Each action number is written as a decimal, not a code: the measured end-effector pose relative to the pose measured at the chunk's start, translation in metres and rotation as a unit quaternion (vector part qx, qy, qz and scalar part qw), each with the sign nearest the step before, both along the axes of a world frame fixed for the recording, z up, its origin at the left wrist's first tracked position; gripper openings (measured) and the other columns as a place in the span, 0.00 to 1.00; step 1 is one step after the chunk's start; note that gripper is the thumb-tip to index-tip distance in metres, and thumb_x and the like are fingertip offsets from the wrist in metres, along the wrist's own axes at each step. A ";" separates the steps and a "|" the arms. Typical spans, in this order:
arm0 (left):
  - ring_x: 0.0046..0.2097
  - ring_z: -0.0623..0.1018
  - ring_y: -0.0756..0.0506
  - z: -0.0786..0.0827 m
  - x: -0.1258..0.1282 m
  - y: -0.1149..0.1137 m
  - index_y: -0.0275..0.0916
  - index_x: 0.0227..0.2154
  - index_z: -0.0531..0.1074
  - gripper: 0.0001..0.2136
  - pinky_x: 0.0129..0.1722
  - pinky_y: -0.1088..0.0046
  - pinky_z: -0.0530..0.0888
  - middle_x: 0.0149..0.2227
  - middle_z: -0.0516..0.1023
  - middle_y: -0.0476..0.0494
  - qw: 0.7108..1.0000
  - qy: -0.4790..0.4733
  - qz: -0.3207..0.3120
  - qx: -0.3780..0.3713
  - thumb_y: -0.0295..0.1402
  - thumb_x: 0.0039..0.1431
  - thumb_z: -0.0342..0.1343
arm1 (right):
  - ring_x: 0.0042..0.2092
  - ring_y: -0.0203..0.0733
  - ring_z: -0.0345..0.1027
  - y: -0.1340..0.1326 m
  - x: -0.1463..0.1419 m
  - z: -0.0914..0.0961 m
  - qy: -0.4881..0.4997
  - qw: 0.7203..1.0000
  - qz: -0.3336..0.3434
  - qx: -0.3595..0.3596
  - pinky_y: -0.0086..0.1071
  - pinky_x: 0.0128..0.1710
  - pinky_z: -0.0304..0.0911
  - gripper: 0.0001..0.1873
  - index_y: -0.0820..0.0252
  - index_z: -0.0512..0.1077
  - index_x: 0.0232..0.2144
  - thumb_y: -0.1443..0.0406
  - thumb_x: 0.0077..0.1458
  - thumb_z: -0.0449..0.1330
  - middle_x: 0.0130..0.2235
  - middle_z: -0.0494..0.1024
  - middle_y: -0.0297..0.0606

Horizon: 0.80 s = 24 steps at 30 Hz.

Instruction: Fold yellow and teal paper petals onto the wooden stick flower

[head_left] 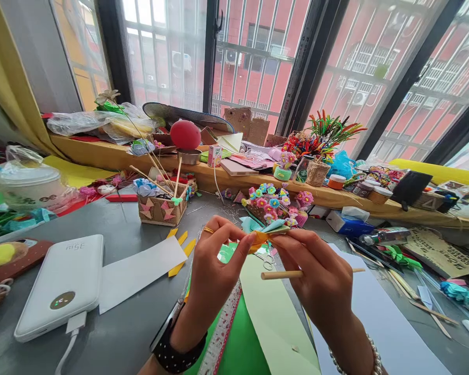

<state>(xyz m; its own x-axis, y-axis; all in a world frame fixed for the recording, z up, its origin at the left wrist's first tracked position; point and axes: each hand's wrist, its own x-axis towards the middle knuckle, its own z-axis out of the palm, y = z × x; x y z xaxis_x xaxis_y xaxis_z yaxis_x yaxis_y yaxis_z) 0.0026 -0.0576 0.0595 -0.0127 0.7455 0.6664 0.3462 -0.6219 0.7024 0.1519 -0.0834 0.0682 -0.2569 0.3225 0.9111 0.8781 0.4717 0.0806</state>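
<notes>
Between both hands is a small folded paper flower (261,238), orange below with light blue pieces on top. My left hand (221,255) pinches its left side between thumb and index finger. On the other side, the fingers of my right hand (316,265) are closed on it. A thin wooden stick (282,275) also lies in my right hand, tucked under the fingers and jutting out both ways. Below the hands are a pale green paper strip (275,312), a patterned ruler (224,325) and green paper (246,344). Scissors (269,262) lie partly hidden behind the hands.
At the left lie a white power bank (64,284) with a cable and a white paper strip (144,271) beside yellow paper pieces (183,252). A cardboard box (162,207) with sticks stands behind. Colourful flowers (271,203) are ahead; a plastic bottle (385,236) lies right.
</notes>
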 end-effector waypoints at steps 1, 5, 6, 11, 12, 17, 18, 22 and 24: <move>0.30 0.66 0.50 0.000 0.000 0.000 0.36 0.20 0.68 0.08 0.31 0.74 0.64 0.25 0.64 0.50 1.000 0.000 -0.001 -0.001 0.31 0.52 0.54 | 0.32 0.36 0.70 0.000 0.000 0.000 -0.001 1.000 0.000 0.001 0.26 0.33 0.64 0.06 0.61 0.73 0.31 0.73 0.50 0.57 0.31 0.76 0.37; 0.30 0.65 0.50 0.001 0.001 -0.001 0.36 0.20 0.67 0.08 0.31 0.75 0.63 0.25 0.64 0.50 1.000 0.000 0.000 -0.005 0.31 0.52 0.53 | 0.32 0.36 0.70 0.000 0.001 0.000 -0.002 1.000 0.003 0.001 0.26 0.34 0.64 0.07 0.61 0.73 0.31 0.74 0.49 0.58 0.31 0.76 0.37; 0.29 0.65 0.50 0.001 0.001 -0.001 0.36 0.20 0.67 0.08 0.30 0.75 0.63 0.25 0.63 0.50 1.000 -0.001 0.001 -0.006 0.31 0.52 0.53 | 0.32 0.36 0.70 0.000 0.001 0.000 -0.004 1.000 0.004 0.002 0.26 0.34 0.64 0.07 0.61 0.73 0.31 0.74 0.49 0.58 0.31 0.76 0.37; 0.29 0.64 0.50 0.002 0.001 -0.002 0.37 0.20 0.66 0.08 0.29 0.74 0.62 0.25 0.63 0.50 1.000 -0.001 -0.001 -0.021 0.32 0.52 0.53 | 0.32 0.36 0.70 0.000 0.000 -0.002 -0.007 1.000 0.003 -0.005 0.27 0.33 0.64 0.07 0.61 0.73 0.32 0.73 0.50 0.58 0.31 0.76 0.37; 0.29 0.64 0.50 0.002 0.001 -0.002 0.37 0.20 0.66 0.08 0.29 0.74 0.62 0.25 0.63 0.50 1.000 0.000 0.001 -0.024 0.32 0.53 0.53 | 0.31 0.36 0.70 0.000 0.000 -0.002 -0.005 1.000 0.002 -0.007 0.27 0.32 0.64 0.07 0.61 0.73 0.32 0.73 0.50 0.57 0.31 0.76 0.37; 0.34 0.66 0.48 -0.002 0.001 0.003 0.39 0.29 0.66 0.08 0.34 0.71 0.65 0.31 0.65 0.49 0.999 -0.031 0.009 -0.002 0.36 0.48 0.57 | 0.31 0.37 0.69 0.002 0.002 0.002 0.066 0.997 -0.010 -0.028 0.27 0.31 0.64 0.04 0.62 0.73 0.30 0.71 0.49 0.58 0.31 0.74 0.39; 0.37 0.67 0.47 -0.003 0.001 0.005 0.40 0.34 0.65 0.14 0.37 0.70 0.66 0.35 0.66 0.47 0.999 -0.049 0.000 -0.007 0.37 0.45 0.60 | 0.32 0.37 0.69 0.002 0.003 0.003 0.094 0.995 -0.005 -0.035 0.27 0.32 0.64 0.04 0.63 0.73 0.29 0.71 0.49 0.58 0.31 0.73 0.39; 0.49 0.67 0.43 -0.008 0.001 0.013 0.42 0.45 0.61 0.25 0.44 0.67 0.67 0.47 0.66 0.43 0.979 -0.089 -0.151 -0.100 0.36 0.42 0.62 | 0.31 0.35 0.67 0.002 0.002 0.003 0.209 0.970 0.053 -0.109 0.26 0.25 0.63 0.03 0.61 0.73 0.28 0.70 0.48 0.59 0.31 0.71 0.38; 0.47 0.70 0.44 -0.008 0.001 0.015 0.43 0.45 0.62 0.23 0.43 0.68 0.69 0.46 0.68 0.44 0.951 -0.138 -0.229 -0.157 0.35 0.45 0.60 | 0.30 0.35 0.66 0.002 -0.001 0.001 0.239 0.958 0.071 -0.142 0.25 0.23 0.61 0.04 0.60 0.73 0.28 0.70 0.47 0.59 0.31 0.71 0.37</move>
<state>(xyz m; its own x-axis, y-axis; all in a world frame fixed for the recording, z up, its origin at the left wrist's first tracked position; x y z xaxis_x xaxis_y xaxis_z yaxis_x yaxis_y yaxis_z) 0.0034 -0.0429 0.0514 0.2198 0.8763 0.4287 -0.1343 -0.4080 0.9030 0.1510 -0.0812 0.0688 0.1076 0.5678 0.8161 0.7074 0.5331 -0.4641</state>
